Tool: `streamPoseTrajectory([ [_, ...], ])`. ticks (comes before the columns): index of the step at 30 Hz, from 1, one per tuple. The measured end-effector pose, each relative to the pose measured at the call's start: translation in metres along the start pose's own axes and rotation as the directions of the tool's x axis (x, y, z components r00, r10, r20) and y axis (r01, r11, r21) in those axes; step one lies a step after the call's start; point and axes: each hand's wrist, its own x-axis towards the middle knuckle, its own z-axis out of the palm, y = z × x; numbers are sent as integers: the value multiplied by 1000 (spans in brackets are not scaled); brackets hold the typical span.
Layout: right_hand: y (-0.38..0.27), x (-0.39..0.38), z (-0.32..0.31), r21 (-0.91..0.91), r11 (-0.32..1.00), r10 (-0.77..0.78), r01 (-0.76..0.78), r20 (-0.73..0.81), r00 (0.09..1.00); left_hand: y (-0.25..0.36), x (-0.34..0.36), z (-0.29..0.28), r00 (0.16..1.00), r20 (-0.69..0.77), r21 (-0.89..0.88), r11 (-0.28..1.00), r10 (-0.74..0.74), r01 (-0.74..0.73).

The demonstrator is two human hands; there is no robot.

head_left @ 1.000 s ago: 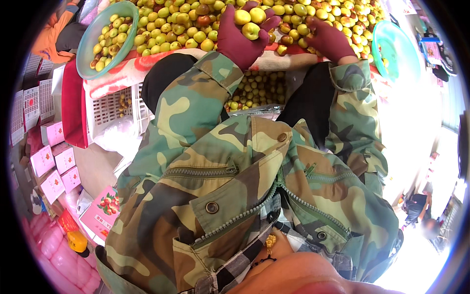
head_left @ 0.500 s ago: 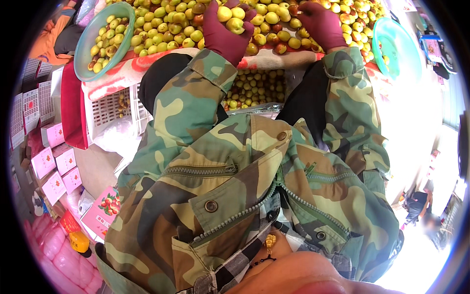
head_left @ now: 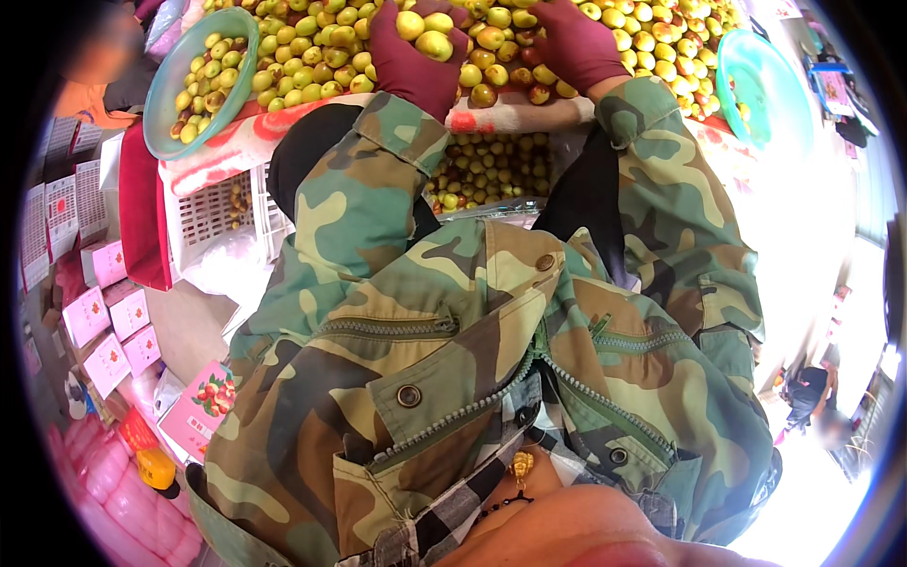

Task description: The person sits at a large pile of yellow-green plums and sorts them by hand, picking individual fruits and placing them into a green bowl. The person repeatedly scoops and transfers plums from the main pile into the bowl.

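Yellow-green jujubes, some blotched reddish brown, cover the cloth-edged table at the top of the view. My left hand, in a maroon glove, is turned palm up and cups several jujubes in its curled fingers. To its right, my right hand, gloved the same, reaches down over the pile from the near side. Its fingertips are hidden by the hand and the frame's top edge, so whether it grips a fruit does not show. Between both hands lie redder jujubes.
A pale green basin holding jujubes stands at the left; another green basin with a few is at the right. Below the table edge are a crate of jujubes and a white plastic basket. Pink boxes lie farther left.
Both hands have shifted to the left over the pile. The left hand still cups its jujubes; the right hand has moved nearer to it.
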Motion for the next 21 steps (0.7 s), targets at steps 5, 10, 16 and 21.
streamPoseTrajectory([
  [5,11,12,63,-101,898,-416,429,126,900,-5,-3,6,999,-26,-128,991,43,-45],
  [10,-6,28,21,339,937,-114,81,78,990,-46,18,-9,966,31,-190,950,257,-247],
  [16,15,27,-6,916,-46,-208,-397,380,901,-37,12,1,919,380,-279,960,103,8],
  [21,28,39,-31,923,300,43,-241,240,970,-26,11,2,865,499,-536,764,-57,359],
])
